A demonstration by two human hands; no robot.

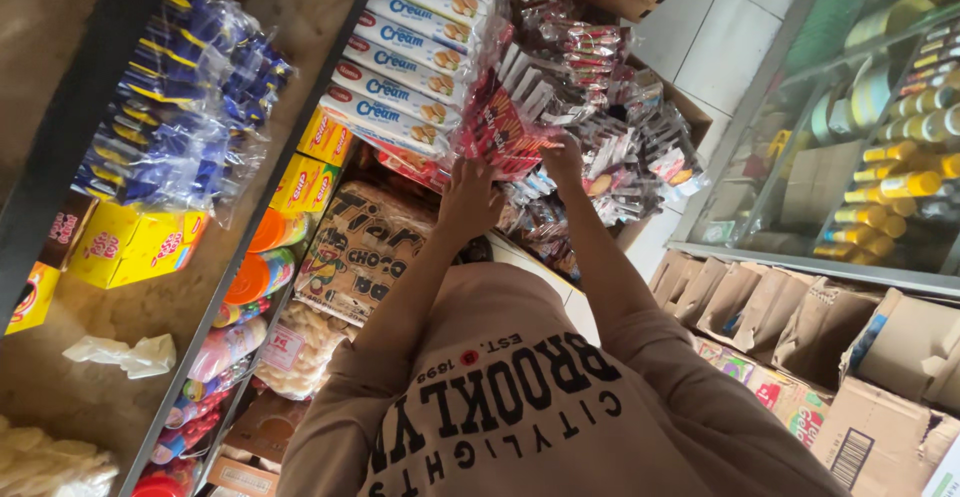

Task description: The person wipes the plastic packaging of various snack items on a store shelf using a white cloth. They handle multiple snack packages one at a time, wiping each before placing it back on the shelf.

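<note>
Both hands reach up into a crowded shop shelf, the view tipped so the shelf lies toward 12 o'clock and the person's tan printed sweatshirt (540, 407) fills the 6 o'clock edge. The left hand (468, 202) presses flat against the underside of a red-and-white clear-wrapped snack bundle (508, 117), its fingers spread and cupping the lower edge. The right hand (563, 157), just toward 3 o'clock of the left, has its fingers curled onto the same bundle's lower corner, grasping the wrap. The bundle sits just above centre, touching a stack of white-and-blue cream biscuit packs (405, 57) at its 9 o'clock side. More clear bags of small wrapped snacks (630, 147) hang toward 3 o'clock. Below the left wrist lies a brown chocolate-bar carton (355, 247). Toward 9 o'clock, yellow boxes (130, 242) and a blue-wrapped bag (180, 107) sit on a wooden shelf (60, 377). Open cardboard boxes (800, 327) line the floor near 4 o'clock.
</note>
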